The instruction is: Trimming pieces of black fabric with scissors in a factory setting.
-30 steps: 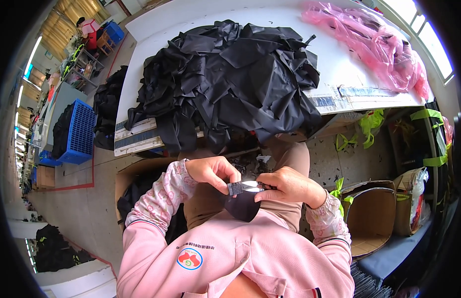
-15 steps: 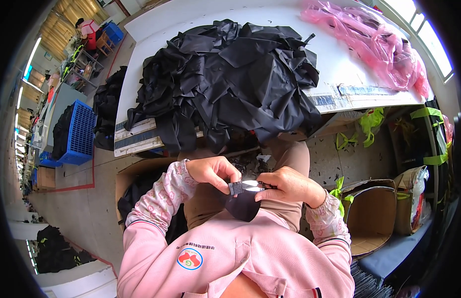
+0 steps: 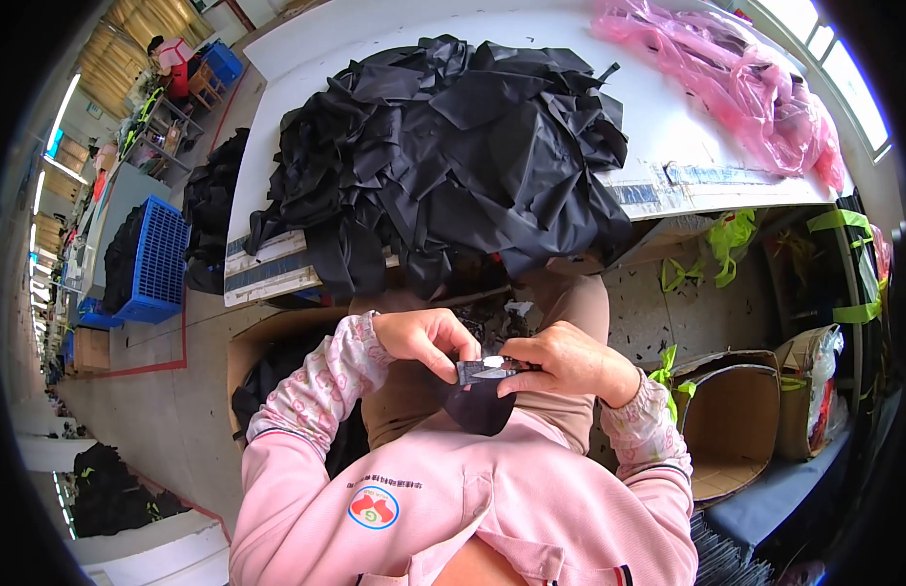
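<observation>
Over my lap, my left hand [image 3: 425, 339] is closed, pinching the edge of a small black fabric piece [image 3: 481, 410] between thumb and fingers. The rest of that piece hangs down in front of the pink shirt. My right hand [image 3: 568, 363] is wrapped round a pair of thread snips [image 3: 494, 368]. Their bright blades point left and lie against the pinched edge, close to my left fingertips. Whether the blades have thread or fabric between them is too small to tell.
Ahead, a large heap of black fabric pieces [image 3: 453, 166] covers much of the white table [image 3: 658, 146] and droops over its front edge. Pink plastic sheeting [image 3: 736, 88] lies at far right. An open cardboard box [image 3: 731, 420] stands at right, a blue crate [image 3: 158, 262] at left.
Both hands have shifted slightly, my left one a little to the right. The snips' blades have turned a little against the fabric edge. The grips are the same.
</observation>
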Demonstrator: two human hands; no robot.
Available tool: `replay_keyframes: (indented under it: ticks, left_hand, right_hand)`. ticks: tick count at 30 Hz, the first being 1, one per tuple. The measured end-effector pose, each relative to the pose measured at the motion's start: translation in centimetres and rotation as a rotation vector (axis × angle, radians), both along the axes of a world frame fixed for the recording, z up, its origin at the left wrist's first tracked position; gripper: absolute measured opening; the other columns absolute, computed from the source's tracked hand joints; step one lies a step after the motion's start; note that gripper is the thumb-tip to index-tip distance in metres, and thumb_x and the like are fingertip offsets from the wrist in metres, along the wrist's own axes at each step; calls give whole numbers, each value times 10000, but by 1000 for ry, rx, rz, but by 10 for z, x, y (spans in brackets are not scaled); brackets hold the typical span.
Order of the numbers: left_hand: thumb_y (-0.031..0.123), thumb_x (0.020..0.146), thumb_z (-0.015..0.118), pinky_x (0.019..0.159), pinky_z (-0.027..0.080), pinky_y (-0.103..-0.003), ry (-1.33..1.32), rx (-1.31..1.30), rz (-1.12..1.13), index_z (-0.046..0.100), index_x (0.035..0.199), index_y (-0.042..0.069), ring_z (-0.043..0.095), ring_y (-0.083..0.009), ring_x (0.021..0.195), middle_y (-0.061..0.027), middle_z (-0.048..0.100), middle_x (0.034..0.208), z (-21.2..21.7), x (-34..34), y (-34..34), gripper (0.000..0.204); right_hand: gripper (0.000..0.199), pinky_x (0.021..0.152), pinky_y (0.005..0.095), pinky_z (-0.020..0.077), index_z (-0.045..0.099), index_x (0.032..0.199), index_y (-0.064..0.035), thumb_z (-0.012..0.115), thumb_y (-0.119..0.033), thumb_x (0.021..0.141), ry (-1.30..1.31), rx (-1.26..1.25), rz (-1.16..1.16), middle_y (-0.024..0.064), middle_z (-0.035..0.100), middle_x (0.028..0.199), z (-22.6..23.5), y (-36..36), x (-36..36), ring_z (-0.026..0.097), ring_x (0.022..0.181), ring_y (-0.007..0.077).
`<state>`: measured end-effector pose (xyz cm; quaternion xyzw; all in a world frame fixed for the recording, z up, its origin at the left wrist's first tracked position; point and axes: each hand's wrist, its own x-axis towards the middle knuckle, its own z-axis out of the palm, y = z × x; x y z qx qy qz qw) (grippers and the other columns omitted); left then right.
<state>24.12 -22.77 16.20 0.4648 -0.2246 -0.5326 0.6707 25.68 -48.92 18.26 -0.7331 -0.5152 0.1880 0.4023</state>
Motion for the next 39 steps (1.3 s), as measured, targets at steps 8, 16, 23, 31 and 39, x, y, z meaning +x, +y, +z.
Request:
replay_keyframes:
  ticks: [8,16,23,31,39]
  left_hand:
    - [33,817,697,768,460,-277,73,1,-5,657,856,-44,590,-153,843,-79,625,885,-1,-2,-4,95]
    - [44,818,700,767,462,-267,85,31,-27,645,848,-50,597,-152,835,-85,628,896,-2,-2,-2,112]
    - [66,818,688,750,428,-236,-6,28,-54,649,846,-33,541,-82,801,-6,606,827,0,-1,-7,110]
    - [57,824,690,765,438,-230,-7,48,-83,646,875,-17,550,-68,827,-8,637,883,-3,-2,-8,100]
    - [-29,848,643,879,444,-255,-157,87,615,646,998,-23,575,-106,940,-36,633,991,-6,-25,-12,150]
  right_hand:
    - [370,497,393,438,635,869,-65,664,-433,841,-102,-22,27,132,571,582,8,5,2,581,543,337]
    - [344,471,383,440,652,875,-51,700,-388,828,-184,-20,23,112,566,557,2,2,3,582,517,321]
    - [365,492,397,440,625,792,-65,658,-425,849,-121,-25,64,131,568,567,10,10,2,581,541,341]
    - [374,508,406,441,615,774,-54,659,-418,850,-87,-50,82,150,564,582,7,6,5,577,558,353]
    - [364,515,399,456,565,798,-18,712,-351,828,-2,38,-377,155,585,614,-1,0,-15,590,566,358]
